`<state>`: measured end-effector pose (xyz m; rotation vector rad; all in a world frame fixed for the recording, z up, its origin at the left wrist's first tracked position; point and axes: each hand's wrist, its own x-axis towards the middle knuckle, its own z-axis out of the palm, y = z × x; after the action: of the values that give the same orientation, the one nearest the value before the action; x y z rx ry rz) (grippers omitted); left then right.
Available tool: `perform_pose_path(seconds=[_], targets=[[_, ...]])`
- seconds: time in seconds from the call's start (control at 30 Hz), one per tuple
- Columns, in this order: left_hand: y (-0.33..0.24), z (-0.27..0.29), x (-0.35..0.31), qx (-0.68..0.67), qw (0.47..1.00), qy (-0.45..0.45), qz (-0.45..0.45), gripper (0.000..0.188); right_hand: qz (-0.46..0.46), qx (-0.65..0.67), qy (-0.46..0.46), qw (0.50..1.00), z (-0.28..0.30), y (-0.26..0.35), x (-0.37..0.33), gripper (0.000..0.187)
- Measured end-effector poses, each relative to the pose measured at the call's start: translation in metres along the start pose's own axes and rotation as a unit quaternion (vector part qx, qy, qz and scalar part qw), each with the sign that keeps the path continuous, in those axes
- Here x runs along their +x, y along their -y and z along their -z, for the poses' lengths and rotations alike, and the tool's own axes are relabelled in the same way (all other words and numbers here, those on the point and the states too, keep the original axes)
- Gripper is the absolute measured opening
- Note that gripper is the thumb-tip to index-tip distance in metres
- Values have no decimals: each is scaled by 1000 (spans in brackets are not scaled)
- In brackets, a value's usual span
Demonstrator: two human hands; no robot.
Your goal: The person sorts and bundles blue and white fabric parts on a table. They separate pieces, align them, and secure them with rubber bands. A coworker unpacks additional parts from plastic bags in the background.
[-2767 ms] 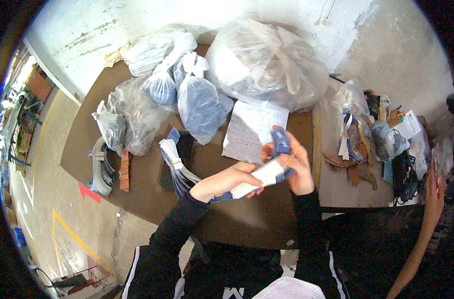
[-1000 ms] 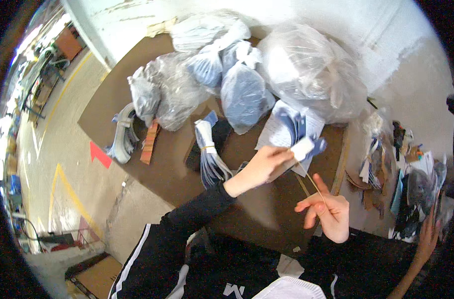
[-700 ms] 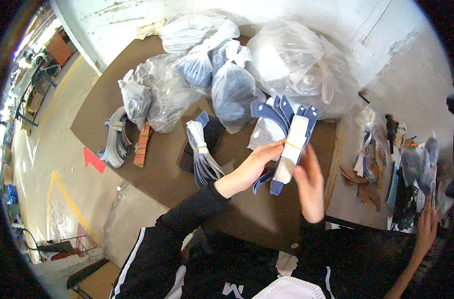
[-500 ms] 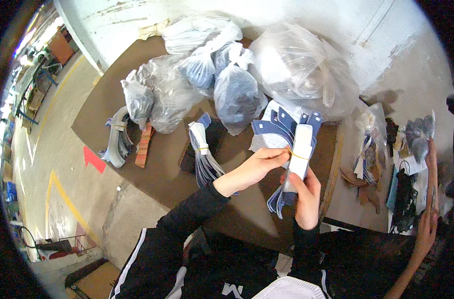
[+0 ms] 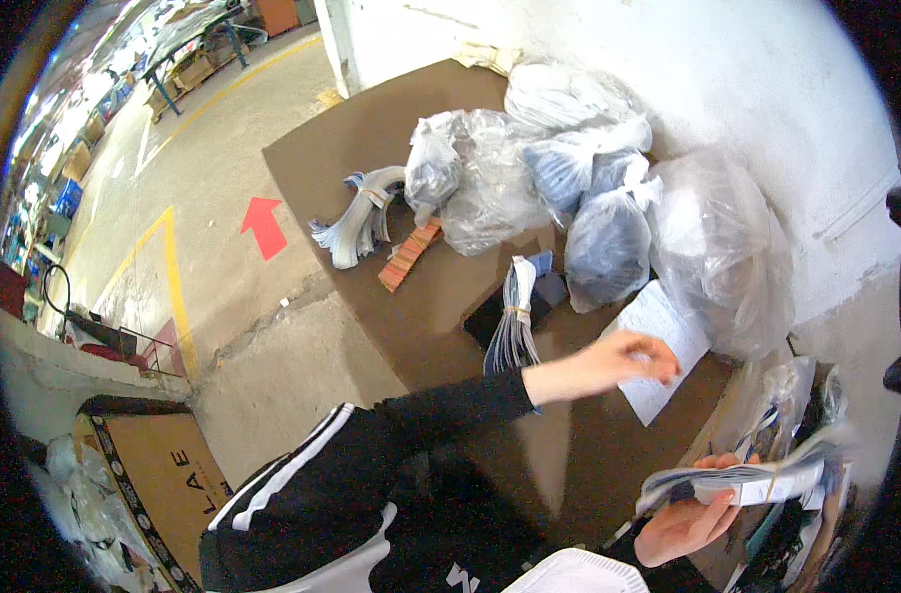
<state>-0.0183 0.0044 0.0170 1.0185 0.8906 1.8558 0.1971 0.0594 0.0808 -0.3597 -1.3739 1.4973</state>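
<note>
At the right, over the table's edge, my right hand is closed around a bundle of fabric strips. The bundle has a white wrapper with a thin band around it; its far end is blurred. My left hand hovers beside a sheet of paper, fingers loosely bent, a gap by the thumb, nothing visible in it. Just left of that hand lies another banded bundle of pale strips on a dark flat piece.
The brown table bears filled plastic bags, a large clear bag, a fanned strip bundle and an orange striped stack. More bagged goods sit beyond its right edge. A cardboard box stands lower left.
My right hand has carried the strip bundle right and turned it nearly level. My left hand has come off the bundle. The view has swung, exposing the paper; the other person's arm is not visible now.
</note>
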Motion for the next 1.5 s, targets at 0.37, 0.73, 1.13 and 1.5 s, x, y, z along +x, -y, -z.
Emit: perform_pose_path(seconds=[0.37,0.73,1.13,1.5], targets=[[-93,20,-89,-93,982,-145,83,38,-108,-259,190,941,-6,-8,-11,46],[-210,290,-246,665,612,-387,181,46,-89,-297,101,945,61,-8,0,33],[-87,74,-124,704,620,-342,57,59,-39,-374,86,923,48,9,0,28],[-76,74,-122,598,732,-326,-16,46,58,-334,176,924,99,-11,-7,26]])
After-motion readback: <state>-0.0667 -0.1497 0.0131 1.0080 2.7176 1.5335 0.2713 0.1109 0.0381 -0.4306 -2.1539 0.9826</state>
